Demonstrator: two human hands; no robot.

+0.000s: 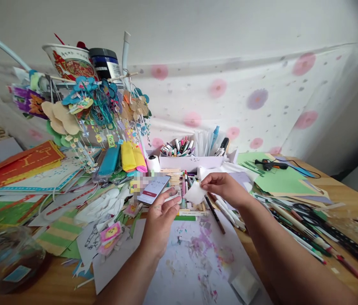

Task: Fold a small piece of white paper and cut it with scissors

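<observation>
A small piece of white paper [196, 193] is pinched at its upper right corner between the fingertips of my right hand [221, 187]. To the left, my left hand [161, 214] has its palm turned up and its fingers partly spread and curled; nothing solid shows in its grasp. Just behind the left fingers lies a lit phone [154, 189]. Markers and small wooden sticks lie behind and between the hands. Below them is a large white sheet [194, 258] with pink and purple stains. A dark pen [215, 214] rests by the right hand.
A box of markers [191, 162] stands at the back. Hanging paper crafts [103, 101] and a noodle bowl [71, 61] are at the upper left. A glass jar [7, 258] sits front left. Green paper [280, 176], a glue gun [271, 164] and brushes lie right.
</observation>
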